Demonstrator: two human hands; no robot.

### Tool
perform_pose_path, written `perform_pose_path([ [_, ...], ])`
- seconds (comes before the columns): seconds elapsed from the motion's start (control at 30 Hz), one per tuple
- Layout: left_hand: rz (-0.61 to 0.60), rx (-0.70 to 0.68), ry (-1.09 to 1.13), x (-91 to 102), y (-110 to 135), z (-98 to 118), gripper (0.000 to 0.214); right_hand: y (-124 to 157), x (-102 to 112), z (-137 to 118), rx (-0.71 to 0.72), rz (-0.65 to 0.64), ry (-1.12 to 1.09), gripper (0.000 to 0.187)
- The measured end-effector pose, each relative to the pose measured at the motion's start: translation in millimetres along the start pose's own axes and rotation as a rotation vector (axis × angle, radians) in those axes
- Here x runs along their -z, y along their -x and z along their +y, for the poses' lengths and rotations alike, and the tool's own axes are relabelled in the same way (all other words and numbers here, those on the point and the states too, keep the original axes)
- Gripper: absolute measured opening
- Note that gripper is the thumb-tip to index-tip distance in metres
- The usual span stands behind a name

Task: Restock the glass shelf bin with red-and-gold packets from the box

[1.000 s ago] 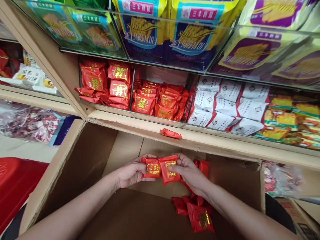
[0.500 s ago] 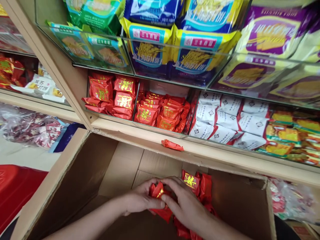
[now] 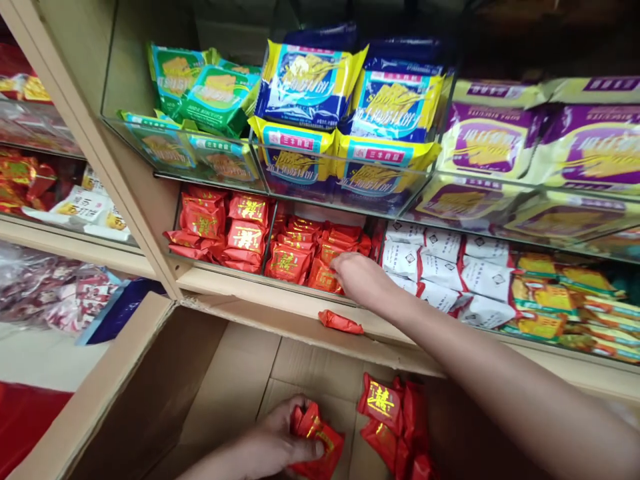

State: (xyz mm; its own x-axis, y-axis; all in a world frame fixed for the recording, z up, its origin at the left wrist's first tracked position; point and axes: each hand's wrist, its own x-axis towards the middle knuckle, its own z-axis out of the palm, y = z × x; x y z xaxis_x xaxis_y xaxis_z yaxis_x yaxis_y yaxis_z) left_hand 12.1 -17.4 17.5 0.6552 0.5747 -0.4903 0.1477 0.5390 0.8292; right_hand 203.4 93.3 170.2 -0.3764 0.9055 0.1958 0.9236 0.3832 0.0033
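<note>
Head view, and both hands are working apart right now. Down at six o'clock the left hand (image 3: 280,443) is sitting inside the cardboard box (image 3: 150,373), its fingers (image 3: 305,450) curling shut around a small bunch of red foil packets (image 3: 317,440), thumb pressing on top so the slippery wrappers are not sliding loose. Just to its three o'clock, more loose red packets (image 3: 387,417) are lying heaped against the box's inner wall, the gold characters facing up.

Up at the centre, the right hand (image 3: 360,280) is reaching over the wooden shelf ledge (image 3: 250,290) into the middle glass bin (image 3: 320,250), where matching red packets are stacked in rows. Its fingers are pointing to nine o'clock and lying on the front packets; whether they are closed on one I cannot tell, since the knuckles are hiding the tips. The arm is crossing from five o'clock, low enough to clear the glass shelf above.

One stray red packet (image 3: 341,323) is resting on the ledge at the hand's seven o'clock, just beside the box's back flap.

At three o'clock of the bin, white sachets (image 3: 450,267) are filling the neighbouring compartment. At twelve o'clock, blue and yellow biscuit bags (image 3: 345,100) are leaning forward on the upper shelf, labels out.
</note>
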Motion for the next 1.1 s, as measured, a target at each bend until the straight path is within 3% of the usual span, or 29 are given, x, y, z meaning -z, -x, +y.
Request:
perform_pose_path([
  [0.13, -0.003, 0.003, -0.002, 1.5, -0.2, -0.2, 0.033, 15.5, 7.1, -8.7, 0.06, -0.003, -0.033, 0.018],
  [0.3, -0.016, 0.024, -0.052, -1.5, -0.2, -0.6, 0.036, 48.4, 9.0, -14.2, 0.06, -0.306, -0.177, 0.028],
  [0.43, -0.048, 0.029, -0.075, -8.2, 4.7, 8.6, 0.038, 53.4, -1.6, -15.0, 0.055, -0.322, -0.195, 0.037],
  [0.53, -0.067, 0.04, 0.018, -9.5, 10.2, 17.5, 0.056, 53.5, -3.3, -14.5, 0.069, -0.321, -0.206, 0.041],
  [0.63, -0.062, 0.05, 0.129, -7.6, 14.5, 23.5, 0.054, 58.3, 0.8, -12.1, 0.021, -0.257, -0.251, 0.039],
  [0.73, -0.117, -0.008, 0.174, -6.3, 18.4, 29.7, 0.042, 67.2, 8.1, -8.3, -0.087, -0.074, -0.441, 0.04],
  [0.9, -0.372, -0.168, 0.191, -10.2, 32.8, 50.5, 0.044, 86.4, 24.1, -11.2, -0.219, 0.104, -0.967, 0.033],
  [1.0, -0.481, -0.224, 0.268, -15.7, 44.5, 63.4, 0.048, 104.3, 29.4, -24.9, -0.192, 0.198, -1.079, 0.032],
  [1.1, -0.574, -0.215, 0.453, -19.8, 52.4, 69.6, 0.05, 125.5, 25.5, -41.0, -0.037, 0.296, -0.962, 0.035],
])
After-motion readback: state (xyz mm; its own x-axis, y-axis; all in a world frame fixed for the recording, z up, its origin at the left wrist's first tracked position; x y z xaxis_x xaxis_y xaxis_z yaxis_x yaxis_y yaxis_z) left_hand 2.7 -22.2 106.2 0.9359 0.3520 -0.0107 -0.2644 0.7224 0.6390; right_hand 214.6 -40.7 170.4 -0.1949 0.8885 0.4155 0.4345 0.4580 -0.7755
